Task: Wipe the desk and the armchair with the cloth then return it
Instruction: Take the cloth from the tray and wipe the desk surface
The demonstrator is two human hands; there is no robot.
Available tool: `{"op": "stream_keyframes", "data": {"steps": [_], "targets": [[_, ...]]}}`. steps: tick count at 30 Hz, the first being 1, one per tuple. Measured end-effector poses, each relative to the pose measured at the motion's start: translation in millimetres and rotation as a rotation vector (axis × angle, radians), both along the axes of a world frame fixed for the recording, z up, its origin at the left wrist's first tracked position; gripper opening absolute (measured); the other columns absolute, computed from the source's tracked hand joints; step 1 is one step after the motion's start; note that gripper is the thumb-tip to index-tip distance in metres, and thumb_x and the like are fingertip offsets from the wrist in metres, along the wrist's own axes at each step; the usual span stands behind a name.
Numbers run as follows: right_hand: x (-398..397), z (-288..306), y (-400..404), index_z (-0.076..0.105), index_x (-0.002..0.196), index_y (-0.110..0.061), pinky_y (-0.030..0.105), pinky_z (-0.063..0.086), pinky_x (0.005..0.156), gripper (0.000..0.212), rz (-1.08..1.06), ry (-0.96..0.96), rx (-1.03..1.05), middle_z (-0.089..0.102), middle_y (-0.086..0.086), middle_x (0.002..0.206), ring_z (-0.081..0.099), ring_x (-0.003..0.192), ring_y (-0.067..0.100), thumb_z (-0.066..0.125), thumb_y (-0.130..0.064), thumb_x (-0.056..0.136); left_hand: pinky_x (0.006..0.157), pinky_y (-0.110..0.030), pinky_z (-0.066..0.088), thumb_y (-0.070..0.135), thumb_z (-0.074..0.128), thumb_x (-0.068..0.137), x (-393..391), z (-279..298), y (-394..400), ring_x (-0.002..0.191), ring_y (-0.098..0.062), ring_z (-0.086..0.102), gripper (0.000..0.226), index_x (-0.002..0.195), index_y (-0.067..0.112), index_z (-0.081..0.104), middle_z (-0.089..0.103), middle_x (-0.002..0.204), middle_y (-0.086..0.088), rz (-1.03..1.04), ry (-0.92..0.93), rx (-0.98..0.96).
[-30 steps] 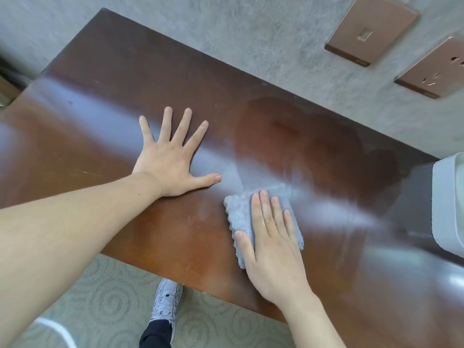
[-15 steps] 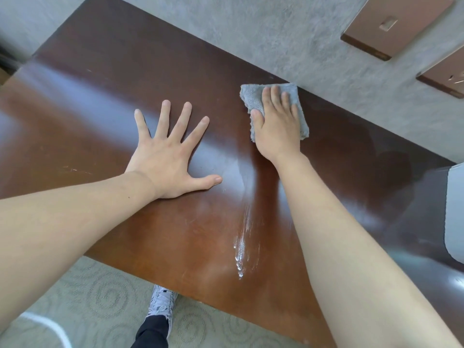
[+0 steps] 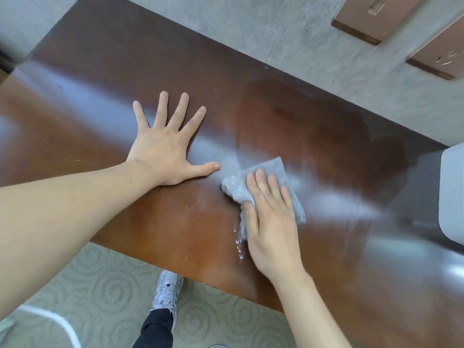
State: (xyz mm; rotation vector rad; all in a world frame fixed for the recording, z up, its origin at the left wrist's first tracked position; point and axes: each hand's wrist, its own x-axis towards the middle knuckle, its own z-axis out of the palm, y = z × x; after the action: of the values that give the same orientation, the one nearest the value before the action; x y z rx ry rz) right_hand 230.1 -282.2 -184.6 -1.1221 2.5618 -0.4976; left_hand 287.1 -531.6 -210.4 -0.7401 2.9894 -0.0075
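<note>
Two hands we have on the desk (image 3: 100, 136), left hand (image 3: 165, 151) splayed flat, right hand (image 3: 272, 222) flat-fingered pressing the cloth (image 3: 263, 182) (long axis toward the wall).

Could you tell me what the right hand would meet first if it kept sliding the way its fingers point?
Likely only bare desk, then the grey wall at its far edge. The right hand presses the cloth flat, fingers aimed up and slightly left; nothing else shows in that line.
</note>
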Motion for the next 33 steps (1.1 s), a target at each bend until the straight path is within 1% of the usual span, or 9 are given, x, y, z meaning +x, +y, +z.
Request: {"op": "stream_keyframes", "data": {"steps": [5, 11, 14, 21, 24, 27, 29, 31, 33], "targets": [[34, 7, 21, 0.015, 0.155, -0.029, 0.029, -0.003, 0.124, 0.056, -0.134, -0.103, 0.046, 0.011, -0.013, 0.164, -0.008, 0.15, -0.001, 0.01, -0.044, 0.101, 0.111, -0.076, 0.005, 0.101, 0.005, 0.065, 0, -2, -1, 0.152, -0.039, -0.005, 0.116, 0.158, 0.032, 0.001, 0.001, 0.168, -0.006, 0.002, 0.014, 0.002], [-47, -2, -55, 0.022, 0.157, -0.011, 0.04, 0.006, 0.123, 0.056, -0.078, 0.119, 0.138, 0.02, 0.009, 0.164, 0.014, 0.152, 0.03, 0.025, -0.033, 0.105, 0.11, -0.077, 0.004, 0.1, 0.006, 0.065, 0, -1, 0, 0.152, -0.04, -0.006, 0.116, 0.158, 0.031, 0.003, 0.001, 0.168, -0.007, 0.003, 0.019, 0.026], [-100, -4, -94, 0.021, 0.156, -0.009, 0.041, 0.008, 0.123, 0.054, -0.086, 0.169, 0.162, 0.02, 0.011, 0.164, 0.016, 0.151, 0.031, 0.026, -0.031, 0.107, 0.111, -0.076, 0.003, 0.1, 0.007, 0.065, 1, 3, -1, 0.152, -0.039, -0.008, 0.116, 0.158, 0.032, 0.001, -0.001, 0.168, -0.006, 0.008, 0.008, 0.042], [-98, -2, -70, 0.025, 0.155, -0.008, 0.033, 0.004, 0.121, 0.05, -0.227, 0.004, -0.021, 0.022, 0.008, 0.164, 0.012, 0.152, 0.024, 0.025, -0.027, 0.109, 0.112, -0.075, 0.004, 0.099, 0.011, 0.067, 2, 5, 0, 0.153, -0.036, -0.003, 0.112, 0.158, 0.033, 0.008, 0.006, 0.168, -0.004, 0.009, 0.018, 0.051], [-59, 5, -30, 0.036, 0.153, -0.024, 0.036, 0.014, 0.121, 0.05, -0.437, -0.209, -0.099, 0.032, 0.003, 0.161, 0.022, 0.149, 0.02, 0.025, -0.04, 0.107, 0.113, -0.074, 0.004, 0.096, 0.018, 0.071, 4, 7, 2, 0.153, -0.032, 0.002, 0.11, 0.158, 0.029, 0.011, 0.012, 0.167, -0.002, 0.013, 0.045, 0.082], [-11, 23, 12, 0.067, 0.099, -0.04, 0.039, 0.047, 0.091, 0.034, -0.575, -0.472, -0.395, 0.069, -0.018, 0.104, 0.061, 0.099, 0.009, 0.033, -0.045, 0.104, 0.115, -0.072, 0.0, 0.087, 0.031, 0.074, 9, 13, 4, 0.154, -0.023, 0.007, 0.108, 0.158, 0.022, 0.01, 0.023, 0.165, -0.002, 0.024, 0.167, 0.257], [24, 36, 37, 0.061, 0.08, -0.042, 0.024, 0.045, 0.07, 0.034, -0.597, -0.444, -0.482, 0.062, -0.025, 0.073, 0.055, 0.07, -0.003, 0.036, -0.05, 0.101, 0.116, -0.071, 0.001, 0.084, 0.033, 0.075, 14, 18, 8, 0.154, -0.021, 0.006, 0.108, 0.158, 0.019, 0.012, 0.024, 0.164, -0.003, -0.005, 0.206, 0.308], [56, 36, 56, 0.064, 0.106, -0.043, 0.028, 0.049, 0.082, 0.034, -0.526, -0.37, -0.479, 0.07, -0.025, 0.098, 0.064, 0.092, -0.003, 0.033, -0.056, 0.099, 0.115, -0.071, 0.003, 0.085, 0.03, 0.077, 18, 21, 21, 0.154, -0.024, 0.003, 0.107, 0.158, 0.018, 0.014, 0.02, 0.165, -0.005, -0.1, 0.201, 0.261], [80, 27, 61, 0.035, 0.151, -0.04, 0.031, 0.027, 0.118, 0.051, -0.358, -0.244, -0.34, 0.044, -0.021, 0.151, 0.034, 0.142, -0.002, 0.025, -0.052, 0.102, 0.115, -0.071, 0.002, 0.085, 0.024, 0.079, 22, 20, 40, 0.154, -0.026, 0.001, 0.105, 0.159, 0.017, 0.014, 0.016, 0.167, -0.006, -0.205, 0.167, 0.175]]}}
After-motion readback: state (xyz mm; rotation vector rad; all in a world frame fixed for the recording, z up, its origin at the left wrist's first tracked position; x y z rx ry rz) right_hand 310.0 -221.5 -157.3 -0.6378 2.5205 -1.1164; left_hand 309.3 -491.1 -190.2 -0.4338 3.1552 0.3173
